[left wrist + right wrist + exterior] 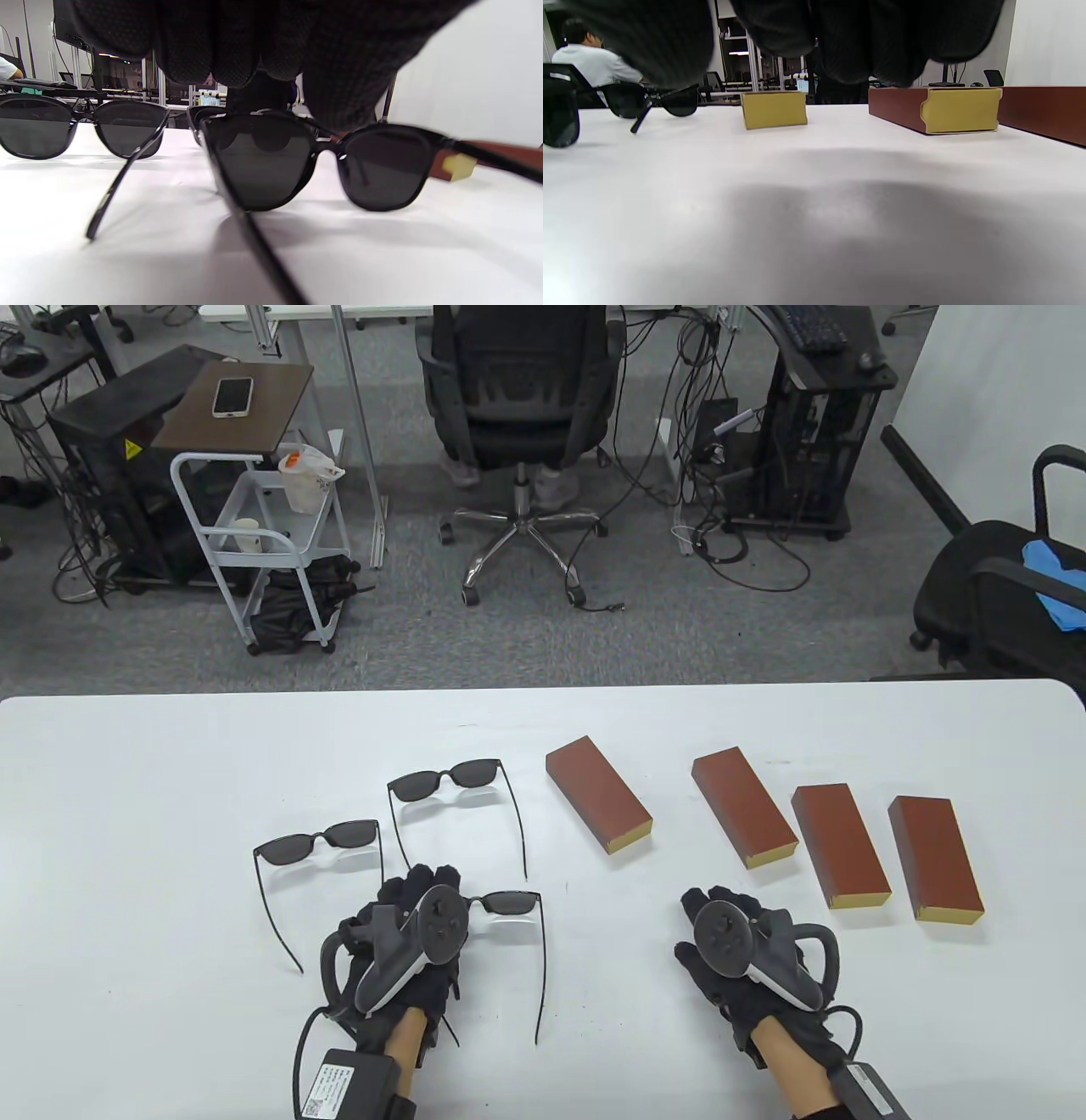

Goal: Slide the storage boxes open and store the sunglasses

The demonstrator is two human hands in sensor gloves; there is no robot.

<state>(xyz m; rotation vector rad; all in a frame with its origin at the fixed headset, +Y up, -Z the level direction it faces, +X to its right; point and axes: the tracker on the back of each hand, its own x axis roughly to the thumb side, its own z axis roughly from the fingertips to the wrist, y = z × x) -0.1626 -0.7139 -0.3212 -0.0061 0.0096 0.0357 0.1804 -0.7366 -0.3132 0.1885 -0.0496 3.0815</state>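
Hovering low over the white counter (127,780), the left hand (407,937) is sitting right above the nearest pair of sunglasses (507,904), whose lenses are facing away from the person while its temple arms are running back toward the person past the hand's right side. Its fingers (237,46) are hanging loosely just above the frame; whether they are touching it I cannot tell. The right hand (738,942) is resting relaxed and holding nothing, and it is lying nearer the storage boxes: the second box (745,808) is lying just ahead of it, long axis pointing away and slightly left, its yellow drawer end (961,110) turned toward that hand. All four boxes are looking closed, so opening likely falls to the right hand.
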